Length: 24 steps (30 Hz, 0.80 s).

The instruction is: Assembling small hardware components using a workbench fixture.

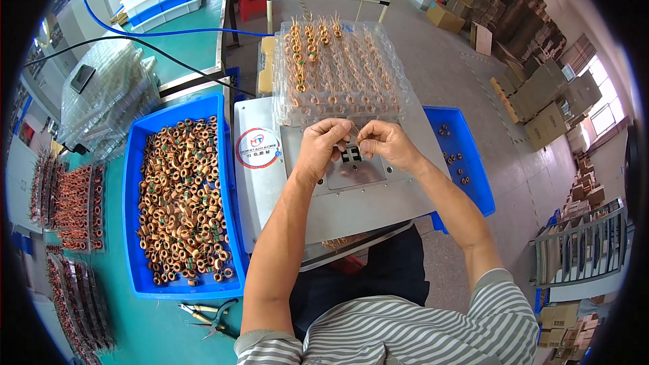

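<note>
My left hand (326, 145) and my right hand (389, 145) meet over the grey metal machine top (291, 209). Both are closed, thumb against fingers. A thin wire-like piece seems to run between the fingertips, but what each hand pinches is too small and hidden to name. Just below the fingers lies a metal plate (368, 177) with a dark slotted fixture (351, 155). Beyond my hands sits a stack of see-through plastic trays (395, 88). Copper-wound ring coils (299, 61) with upright wire ends stand in the top tray's left columns and along its far edge.
Left of the machine, a blue bin (233, 257) holds many ring coils. Pliers (213, 321) lie on the green table (145, 324). Another blue bin (473, 155) with several coils sits right. Filled coil trays (78, 206) and stacked plastic trays (108, 94) stand far left; cables cross behind.
</note>
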Each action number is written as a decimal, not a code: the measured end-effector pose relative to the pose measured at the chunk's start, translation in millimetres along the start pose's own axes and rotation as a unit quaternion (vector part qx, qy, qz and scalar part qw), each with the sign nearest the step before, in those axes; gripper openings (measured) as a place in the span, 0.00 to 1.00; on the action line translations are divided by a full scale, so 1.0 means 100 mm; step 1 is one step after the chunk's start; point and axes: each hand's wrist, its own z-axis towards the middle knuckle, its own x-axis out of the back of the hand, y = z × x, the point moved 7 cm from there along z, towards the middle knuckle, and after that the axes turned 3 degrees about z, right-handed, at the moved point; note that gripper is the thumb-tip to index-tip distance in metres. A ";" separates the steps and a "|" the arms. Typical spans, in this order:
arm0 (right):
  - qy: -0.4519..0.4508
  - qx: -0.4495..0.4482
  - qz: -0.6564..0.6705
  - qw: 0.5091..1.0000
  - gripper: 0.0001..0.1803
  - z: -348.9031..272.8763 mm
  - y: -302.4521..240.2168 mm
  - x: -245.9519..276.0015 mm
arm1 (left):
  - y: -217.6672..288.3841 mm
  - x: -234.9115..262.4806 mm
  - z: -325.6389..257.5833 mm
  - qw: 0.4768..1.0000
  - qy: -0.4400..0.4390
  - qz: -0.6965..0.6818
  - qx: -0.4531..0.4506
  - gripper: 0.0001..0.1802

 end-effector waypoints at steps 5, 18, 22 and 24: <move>0.040 0.009 0.031 0.999 0.07 -0.02 0.01 0.00 | 0.01 0.01 -0.01 1.000 0.009 -0.003 -0.003 0.11; 0.107 0.033 -0.286 0.952 0.09 -0.11 -0.13 0.19 | 0.10 0.16 -0.02 0.994 0.087 0.011 -0.060 0.10; 0.079 0.048 -0.376 0.922 0.09 -0.08 -0.20 0.13 | 0.09 0.17 -0.01 0.994 0.087 0.006 -0.060 0.10; 0.074 0.042 -0.374 0.924 0.08 -0.07 -0.20 0.12 | 0.10 0.17 -0.02 0.994 0.087 0.009 -0.062 0.11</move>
